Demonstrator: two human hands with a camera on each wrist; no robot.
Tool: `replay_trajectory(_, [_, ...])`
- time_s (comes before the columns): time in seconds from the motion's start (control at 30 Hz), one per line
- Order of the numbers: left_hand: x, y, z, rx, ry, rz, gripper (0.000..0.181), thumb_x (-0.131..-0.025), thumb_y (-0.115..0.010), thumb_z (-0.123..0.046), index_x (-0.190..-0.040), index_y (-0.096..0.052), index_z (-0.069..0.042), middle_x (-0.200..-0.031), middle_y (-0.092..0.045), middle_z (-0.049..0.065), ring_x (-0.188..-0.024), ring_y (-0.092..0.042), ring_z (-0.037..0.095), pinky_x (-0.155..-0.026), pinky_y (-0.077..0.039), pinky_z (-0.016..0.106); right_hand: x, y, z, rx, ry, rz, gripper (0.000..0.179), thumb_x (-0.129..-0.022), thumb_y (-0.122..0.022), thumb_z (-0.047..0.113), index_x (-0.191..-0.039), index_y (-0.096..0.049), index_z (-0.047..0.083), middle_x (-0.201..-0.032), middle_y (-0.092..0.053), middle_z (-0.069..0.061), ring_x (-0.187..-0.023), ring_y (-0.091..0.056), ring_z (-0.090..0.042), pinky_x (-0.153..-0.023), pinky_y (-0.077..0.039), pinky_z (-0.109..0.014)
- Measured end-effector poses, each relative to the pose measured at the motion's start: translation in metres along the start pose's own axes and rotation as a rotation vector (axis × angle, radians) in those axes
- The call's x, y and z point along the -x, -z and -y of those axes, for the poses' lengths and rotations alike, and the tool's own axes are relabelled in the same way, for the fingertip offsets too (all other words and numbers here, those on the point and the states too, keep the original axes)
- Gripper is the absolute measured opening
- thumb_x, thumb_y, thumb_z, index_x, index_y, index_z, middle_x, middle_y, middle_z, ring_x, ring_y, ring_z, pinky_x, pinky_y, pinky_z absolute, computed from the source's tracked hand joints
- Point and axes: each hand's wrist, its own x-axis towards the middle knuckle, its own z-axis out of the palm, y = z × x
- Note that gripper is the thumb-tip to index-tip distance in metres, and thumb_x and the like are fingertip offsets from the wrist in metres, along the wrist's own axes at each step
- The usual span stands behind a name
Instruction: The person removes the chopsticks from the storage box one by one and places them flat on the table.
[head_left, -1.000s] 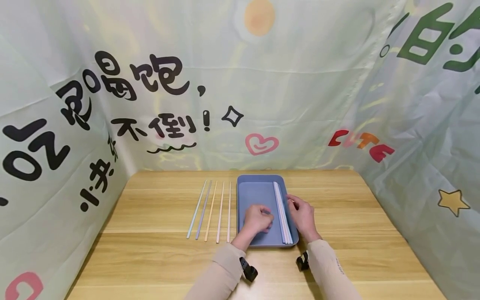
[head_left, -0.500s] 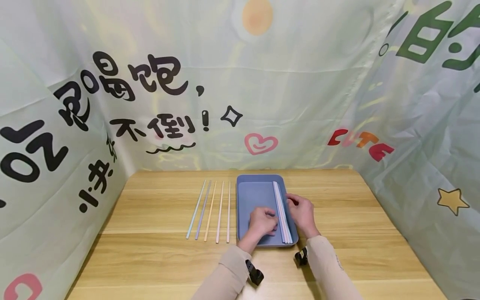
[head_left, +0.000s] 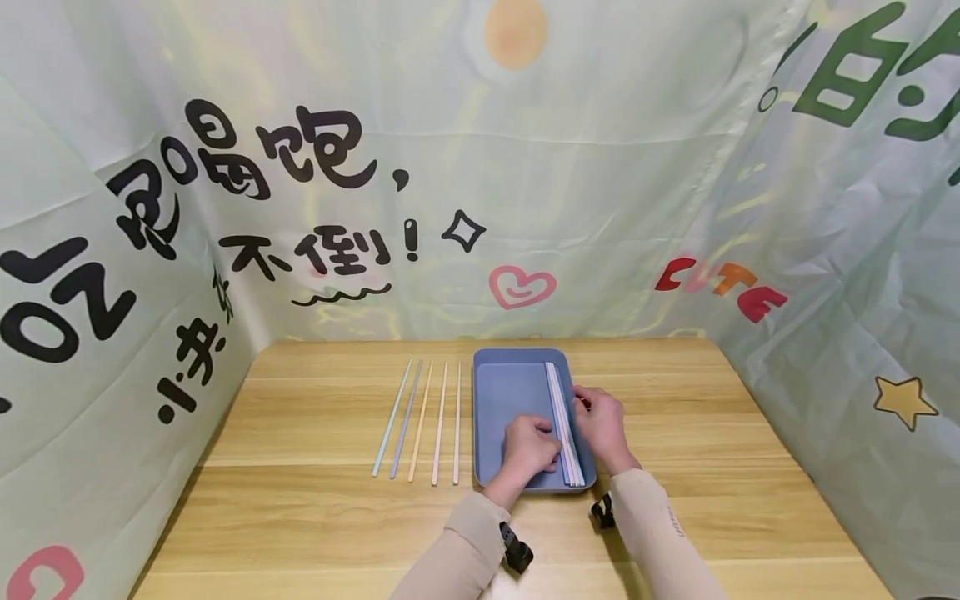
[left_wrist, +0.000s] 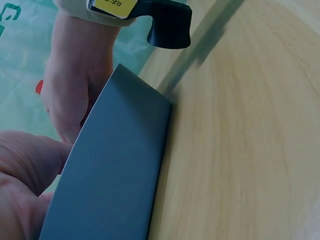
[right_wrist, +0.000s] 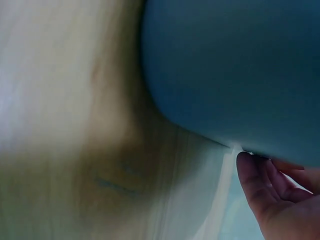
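Observation:
A blue-grey rectangular tray point(head_left: 506, 392) stands on the wooden table. Along its right inner side lies a tight bundle of pale chopsticks point(head_left: 558, 417). My left hand point(head_left: 528, 450) is over the tray with curled fingers, its fingertips right at the left side of the bundle; nothing shows in its grip. At the tray's right rim, my right hand point(head_left: 602, 425) pinches the edge with bent fingers. In the right wrist view, the fingers point(right_wrist: 255, 185) meet the tray's wall point(right_wrist: 225, 75). The left wrist view shows the tray's outer wall point(left_wrist: 110, 165) hiding the left fingertips.
Several separate chopsticks in blue, purple, orange and pink point(head_left: 427, 425) lie side by side on the table point(head_left: 315, 517), left of the tray. A printed cloth point(head_left: 600, 192) hangs around the back and sides. Each wrist wears a black camera mount point(head_left: 516, 550).
My left hand has moved right across the tray, up to the chopstick bundle. The right hand stays at the tray's right rim, and the chopsticks have hardly moved.

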Motion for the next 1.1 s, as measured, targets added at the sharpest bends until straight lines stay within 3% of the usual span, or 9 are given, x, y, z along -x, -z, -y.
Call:
replay_trajectory(0.13, [0.001, -0.0038, 0.0003, 0.001, -0.019, -0.008, 0.023, -0.078, -0.076, 0.008, -0.101, -0.076, 0.007, -0.066, -0.072, 0.005, -0.04, -0.061, 0.008, -0.04, -0.053, 0.025, -0.0001, -0.0008, 0.0002, 0.037, 0.048, -0.01, 0.027, -0.096, -0.062, -0.005, -0.12, -0.072, -0.013, -0.115, -0.073, -0.032, -0.102, -0.073, -0.044, -0.088, -0.06, -0.057])
replay_trajectory(0.37, [0.0019, -0.0088, 0.0005, -0.052, -0.04, -0.05, 0.024, -0.074, -0.076, 0.008, -0.097, -0.076, 0.003, -0.06, -0.068, 0.0, -0.036, -0.058, 0.006, -0.037, -0.05, 0.023, -0.0001, -0.002, 0.0002, 0.021, 0.021, -0.004, 0.028, -0.097, -0.062, -0.004, -0.123, -0.071, -0.012, -0.119, -0.073, -0.031, -0.106, -0.073, -0.043, -0.09, -0.06, -0.056])
replay_trajectory(0.77, [0.0021, -0.01, 0.0019, -0.138, -0.045, -0.025, 0.025, -0.084, -0.083, 0.0, -0.108, -0.074, 0.0, -0.06, -0.067, -0.002, -0.036, -0.056, 0.005, -0.042, -0.049, 0.021, 0.0, 0.0004, -0.0008, -0.004, -0.035, 0.049, 0.031, -0.102, -0.058, 0.0, -0.13, -0.069, -0.009, -0.124, -0.071, -0.031, -0.104, -0.072, -0.039, -0.082, -0.062, -0.048])
replay_trajectory(1.1, [0.0051, -0.0041, 0.0029, -0.143, -0.051, -0.046, 0.032, -0.084, -0.077, 0.004, -0.117, -0.074, 0.003, -0.052, -0.062, -0.001, -0.031, -0.049, 0.004, -0.037, -0.045, 0.021, 0.0011, 0.0006, -0.0039, -0.009, -0.064, 0.057, 0.032, -0.103, -0.058, 0.002, -0.131, -0.069, -0.008, -0.125, -0.072, -0.031, -0.104, -0.072, -0.037, -0.078, -0.061, -0.04])
